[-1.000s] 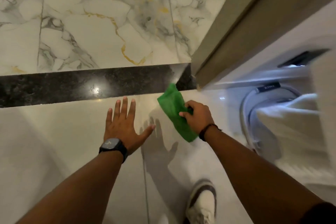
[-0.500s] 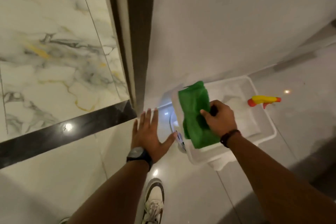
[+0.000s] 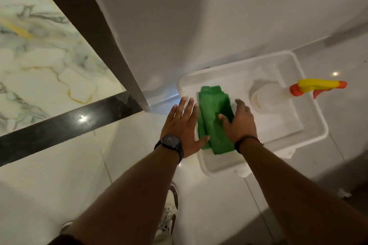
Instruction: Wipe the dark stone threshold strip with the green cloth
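White tub [image 3: 310, 135] sits on the pale floor by the wall, well right of the dark stone threshold strip [image 3: 65, 125]. Green cloth [image 3: 215, 117] lies folded in the tub, right hand [image 3: 240, 123] resting on it, thumb on the fabric; can't tell if it's gripping. Left hand [image 3: 183, 127] just beside, fingers loosely spread flat. Spray bottle [image 3: 278, 95] has red markings too small to read.

We found the cloth [image 3: 216, 117] lying in the tray [image 3: 310, 137] on the floor [image 3: 59, 175], the spray bottle [image 3: 278, 93] to its right, the threshold strip [image 3: 59, 127] well apart to the left.
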